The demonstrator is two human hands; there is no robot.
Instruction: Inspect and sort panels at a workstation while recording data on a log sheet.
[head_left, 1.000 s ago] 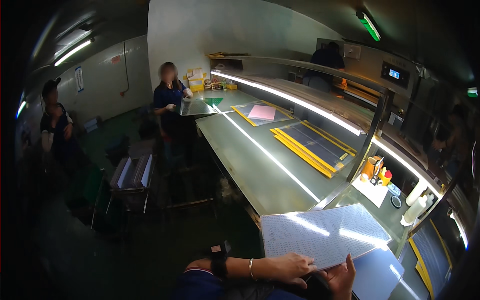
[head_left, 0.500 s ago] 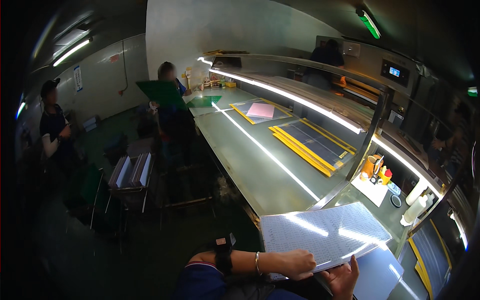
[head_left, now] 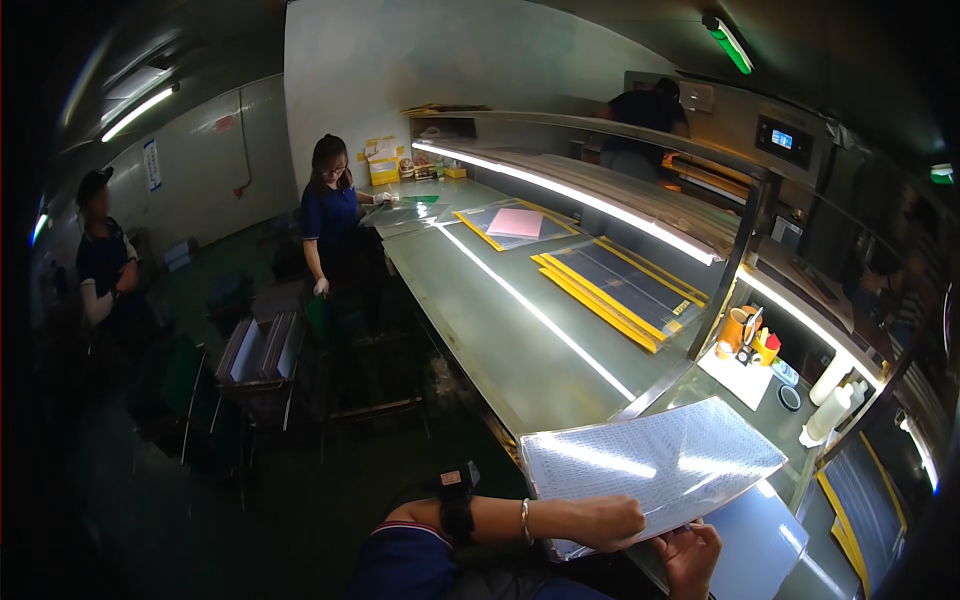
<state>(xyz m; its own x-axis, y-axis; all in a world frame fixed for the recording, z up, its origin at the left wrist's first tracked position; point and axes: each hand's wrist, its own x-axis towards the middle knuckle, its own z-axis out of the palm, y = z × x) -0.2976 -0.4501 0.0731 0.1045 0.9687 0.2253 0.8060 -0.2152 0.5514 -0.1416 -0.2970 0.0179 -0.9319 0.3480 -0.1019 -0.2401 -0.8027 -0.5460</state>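
Note:
A pale, glossy panel (head_left: 625, 455) with a fine dense pattern lies tilted at the near end of the bench, its near edge towards me. My left hand (head_left: 605, 522) is closed in a fist on that edge; what its fingers hold, if anything, is hidden. Just right of it, my right hand (head_left: 690, 555) has its fingers curled at the underside of the same edge, gripping the panel. A second, plain bluish-white panel (head_left: 745, 550) lies partly beneath the first.
Yellow-edged dark sheets (head_left: 620, 290) and a pink sheet (head_left: 516, 223) lie farther along the bench (head_left: 480, 320). White bottles (head_left: 828, 415) and an orange cup (head_left: 735, 330) stand to the right. A co-worker (head_left: 330, 215) is at the far end, beside a rack of panels (head_left: 262, 350).
The patterned panel's right end has risen slightly, and both my hands have shifted a little right. At the far end, the co-worker has lowered the green panel from in front of them.

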